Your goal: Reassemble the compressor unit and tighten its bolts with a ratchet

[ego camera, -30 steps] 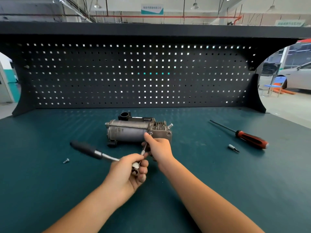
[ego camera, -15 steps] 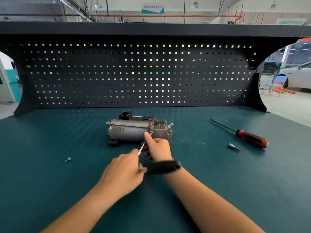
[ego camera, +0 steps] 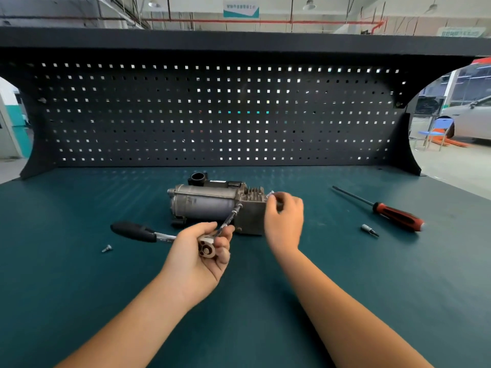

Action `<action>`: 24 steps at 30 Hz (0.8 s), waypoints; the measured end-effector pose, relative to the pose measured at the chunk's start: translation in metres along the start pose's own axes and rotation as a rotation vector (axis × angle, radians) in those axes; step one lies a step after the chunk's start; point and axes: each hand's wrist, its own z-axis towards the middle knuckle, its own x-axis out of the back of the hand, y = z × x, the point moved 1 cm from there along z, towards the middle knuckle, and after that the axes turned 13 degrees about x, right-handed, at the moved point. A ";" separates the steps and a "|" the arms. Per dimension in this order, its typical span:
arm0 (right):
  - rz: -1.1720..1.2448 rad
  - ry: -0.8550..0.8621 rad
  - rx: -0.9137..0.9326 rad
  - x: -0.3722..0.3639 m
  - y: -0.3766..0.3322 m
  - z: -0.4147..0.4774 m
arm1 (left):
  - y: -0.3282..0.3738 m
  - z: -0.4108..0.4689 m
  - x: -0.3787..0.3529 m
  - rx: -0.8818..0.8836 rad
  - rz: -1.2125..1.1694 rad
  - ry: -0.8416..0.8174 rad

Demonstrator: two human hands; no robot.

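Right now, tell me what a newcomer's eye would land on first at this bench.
The silver compressor lying mid-bench draws the eye first, with the left hand holding a ratchet whose extension reaches its front and the right hand at its right end. Next come the red-handled screwdriver off to the right and a loose bolt on the left.

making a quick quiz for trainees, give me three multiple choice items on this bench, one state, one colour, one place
1. The ratchet is: A) lying loose B) propped on end, untouched C) held by the left hand, its extension on the compressor
2. The screwdriver handle is: A) yellow B) red and black C) blue
3. The loose screw lies: A) beside the screwdriver B) on the bench, left of the left hand C) on the compressor
Answers: C, the hand wraps its head; B, red with black bands; B, it lies near the ratchet handle.
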 end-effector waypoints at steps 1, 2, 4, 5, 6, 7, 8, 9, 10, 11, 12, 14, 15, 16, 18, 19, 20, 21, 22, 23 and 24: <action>-0.012 -0.027 0.022 0.003 0.003 0.001 | 0.003 0.000 0.001 -0.007 0.061 0.020; -0.005 -0.088 0.017 0.004 0.007 0.001 | 0.005 0.001 0.002 -0.022 0.147 0.055; 0.015 -0.176 -0.036 0.002 0.010 -0.002 | 0.009 0.002 0.003 -0.059 0.335 0.132; 0.017 -0.176 -0.053 0.001 0.009 -0.003 | 0.012 0.002 0.004 -0.072 0.417 0.164; 0.017 -0.167 -0.058 0.000 0.009 -0.004 | 0.015 0.001 0.004 -0.085 0.488 0.187; 0.015 -0.162 -0.053 -0.001 0.008 -0.005 | 0.018 0.000 0.005 -0.097 0.543 0.206; 0.007 -0.160 -0.043 -0.001 0.007 -0.007 | 0.022 -0.001 0.006 -0.112 0.588 0.227; -0.003 -0.162 -0.032 -0.002 0.006 -0.009 | 0.026 -0.002 0.008 -0.131 0.636 0.249; -0.013 -0.166 -0.019 -0.003 0.005 -0.012 | 0.030 -0.003 0.010 -0.157 0.700 0.279; -0.023 -0.170 -0.006 -0.005 0.004 -0.015 | 0.035 -0.004 0.012 -0.196 0.780 0.318; -0.034 -0.174 0.005 -0.006 0.003 -0.018 | 0.040 -0.005 0.014 -0.250 0.876 0.364; -0.056 -0.184 0.017 -0.009 0.002 -0.021 | 0.041 -0.007 0.017 -0.405 1.186 0.477; -0.067 -0.188 0.022 -0.009 0.002 -0.021 | 0.037 -0.007 0.019 -0.489 1.446 0.582; -0.080 -0.190 0.027 -0.009 0.003 -0.020 | 0.029 -0.008 0.020 -0.578 1.741 0.730; -0.112 -0.169 0.056 -0.008 0.001 -0.020 | 0.007 -0.008 0.019 -0.706 2.176 0.865; -0.162 -0.133 0.116 -0.008 -0.002 -0.021 | -0.002 -0.005 0.020 -0.725 2.252 0.843; -0.228 -0.083 0.217 -0.008 -0.006 -0.022 | -0.006 -0.002 0.020 -0.724 2.271 0.819; -0.275 -0.042 0.326 -0.009 -0.011 -0.024 | -0.005 0.001 0.021 -0.727 2.241 0.813; -0.281 -0.034 0.395 -0.013 -0.016 -0.026 | -0.001 0.002 0.022 -0.751 2.185 0.812; -0.254 -0.105 0.384 -0.018 -0.021 -0.028 | 0.003 0.002 0.023 -0.766 2.128 0.809; -0.231 -0.250 0.291 -0.025 -0.026 -0.031 | 0.006 0.003 0.025 -0.786 2.073 0.805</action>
